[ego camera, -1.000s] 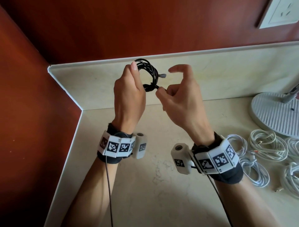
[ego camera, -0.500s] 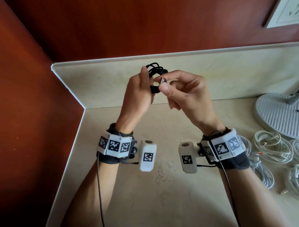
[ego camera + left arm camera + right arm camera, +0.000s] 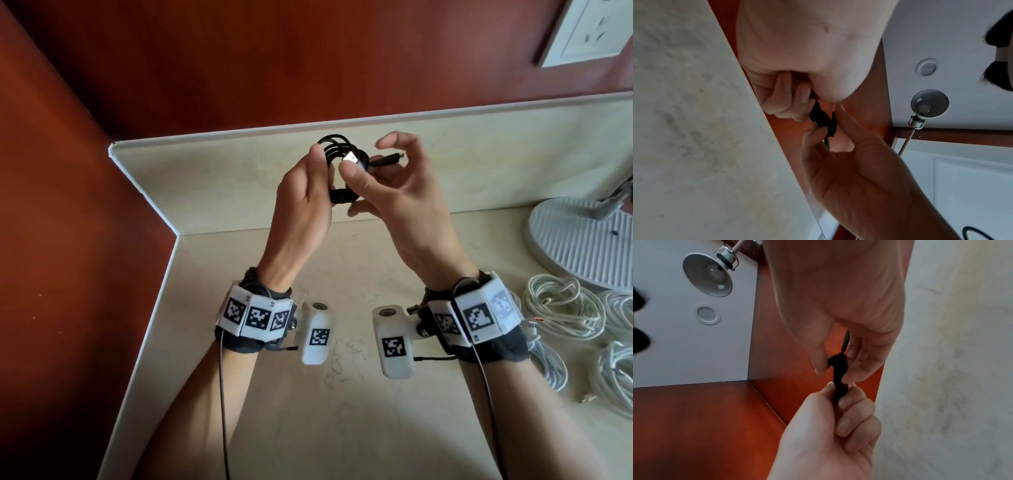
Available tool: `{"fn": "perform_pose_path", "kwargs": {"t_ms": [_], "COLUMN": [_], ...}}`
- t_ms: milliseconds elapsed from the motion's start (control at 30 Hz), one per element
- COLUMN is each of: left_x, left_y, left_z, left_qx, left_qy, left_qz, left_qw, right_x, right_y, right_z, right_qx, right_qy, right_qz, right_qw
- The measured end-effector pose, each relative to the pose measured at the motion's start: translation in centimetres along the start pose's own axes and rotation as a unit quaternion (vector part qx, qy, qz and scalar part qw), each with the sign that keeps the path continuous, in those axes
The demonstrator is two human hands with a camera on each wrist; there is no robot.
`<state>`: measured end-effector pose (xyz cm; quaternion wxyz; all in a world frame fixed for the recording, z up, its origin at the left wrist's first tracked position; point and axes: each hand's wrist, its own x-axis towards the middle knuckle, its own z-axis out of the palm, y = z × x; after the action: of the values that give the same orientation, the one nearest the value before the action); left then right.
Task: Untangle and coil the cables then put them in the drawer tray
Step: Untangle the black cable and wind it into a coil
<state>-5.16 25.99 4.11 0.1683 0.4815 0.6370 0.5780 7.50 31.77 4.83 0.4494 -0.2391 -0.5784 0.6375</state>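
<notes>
Head view: Both hands are raised above the beige worktop point(image 3: 308, 428), in front of its upstand. The left hand point(image 3: 305, 209) holds a coiled black cable point(image 3: 337, 147); its grip is clamped on the coil, thumb up along the near side. The right hand point(image 3: 394, 202) pinches the same cable at the wrapped section, thumb beside the silver USB plug point(image 3: 350, 157). A second, smaller plug point(image 3: 390, 160) projects to the right under the raised index finger. Coiled white cables point(image 3: 561, 308) lie on the worktop at the right, next to a ribbed white lamp base point(image 3: 582, 246). A wall socket point(image 3: 592, 31) sits at top right.

Left wrist view: The left hand point(image 3: 797, 48) has its fingers curled onto the black cable point(image 3: 822, 118). The right hand point(image 3: 859, 170) meets it from below, thumb and fingers closed on the bundle.

Right wrist view: The right hand point(image 3: 838, 296) pinches the knotted part of the black cable point(image 3: 838, 366) between thumb and fingers. The left hand point(image 3: 828, 426) grips the bundle directly below. A lamp head point(image 3: 709, 275) shows at top left.
</notes>
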Motion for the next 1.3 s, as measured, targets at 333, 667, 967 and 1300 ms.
{"fn": "perform_pose_path", "kwargs": {"t_ms": [333, 667, 967, 1300], "left_x": [-3.5, -8.8, -14.2, -23.3], "left_y": [2.2, 6.0, 6.3, 6.2], "left_z": [0.7, 1.6, 3.1, 4.4], "left_qx": [0.063, 0.117, 0.108, 0.153], "left_qy": [-0.076, -0.086, -0.058, -0.049], "left_qz": [0.036, 0.073, -0.011, -0.067], "left_qw": [0.994, 0.987, 0.992, 0.985], "right_x": [-2.5, -8.7, -13.4, -21.8], "right_y": [-1.7, -3.0, -2.5, -1.6], "right_z": [-3.6, -6.2, -7.0, -9.4], "right_qx": [-0.109, 0.075, -0.022, -0.112], "right_qy": [0.033, -0.011, 0.039, 0.089], "right_qz": [0.036, 0.092, 0.022, 0.036], "right_qw": [0.993, 0.993, 0.999, 0.989]}}
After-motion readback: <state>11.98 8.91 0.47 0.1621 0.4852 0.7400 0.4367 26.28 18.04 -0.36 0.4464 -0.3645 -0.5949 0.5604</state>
